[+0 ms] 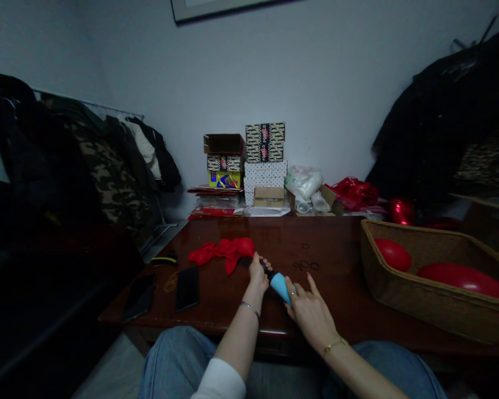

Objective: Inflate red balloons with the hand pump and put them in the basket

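A light blue hand pump [280, 284] with a black nozzle lies between my hands over the dark wooden table [336, 310]. My left hand [258, 272] is closed around the nozzle end, where a small red balloon [244, 246] swells at the tip. My right hand [307, 307] grips the pump's blue body, index finger stretched out. A heap of flat red balloons [216, 252] lies just left of the inflated one.
A wicker basket [432, 310] with inflated red balloons stands at the right. Two dark phones [187, 288] lie at the left of the table, small black rings [305, 265] near the middle. Stacked boxes [264, 160] and bags line the back wall. Clothes hang on both sides.
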Demonstrator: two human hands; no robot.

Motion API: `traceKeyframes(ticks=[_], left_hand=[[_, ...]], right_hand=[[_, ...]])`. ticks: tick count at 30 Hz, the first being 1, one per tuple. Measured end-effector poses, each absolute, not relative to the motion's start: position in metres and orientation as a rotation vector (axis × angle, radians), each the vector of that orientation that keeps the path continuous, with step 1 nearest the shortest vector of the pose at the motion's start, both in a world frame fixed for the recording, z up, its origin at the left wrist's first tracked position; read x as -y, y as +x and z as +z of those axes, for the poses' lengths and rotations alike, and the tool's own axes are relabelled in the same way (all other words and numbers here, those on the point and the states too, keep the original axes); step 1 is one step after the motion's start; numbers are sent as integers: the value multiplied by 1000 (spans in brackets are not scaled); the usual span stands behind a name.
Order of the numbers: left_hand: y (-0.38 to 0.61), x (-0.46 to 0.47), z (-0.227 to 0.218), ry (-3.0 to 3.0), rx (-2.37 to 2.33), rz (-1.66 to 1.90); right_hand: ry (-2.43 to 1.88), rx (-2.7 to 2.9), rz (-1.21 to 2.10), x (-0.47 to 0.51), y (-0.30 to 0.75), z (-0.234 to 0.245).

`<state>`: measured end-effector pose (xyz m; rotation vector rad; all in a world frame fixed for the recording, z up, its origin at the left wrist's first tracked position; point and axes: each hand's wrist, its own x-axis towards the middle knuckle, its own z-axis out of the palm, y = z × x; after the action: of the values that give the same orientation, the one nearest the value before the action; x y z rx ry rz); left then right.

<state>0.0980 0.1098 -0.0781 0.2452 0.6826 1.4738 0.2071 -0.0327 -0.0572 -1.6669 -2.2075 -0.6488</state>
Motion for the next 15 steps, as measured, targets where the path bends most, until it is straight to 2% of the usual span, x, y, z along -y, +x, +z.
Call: traceKeyframes(ticks=[15], left_hand=[[80,-126,-79,235,-790,1524]], right_hand=[[-1577,2201,-589,50,221,-69]])
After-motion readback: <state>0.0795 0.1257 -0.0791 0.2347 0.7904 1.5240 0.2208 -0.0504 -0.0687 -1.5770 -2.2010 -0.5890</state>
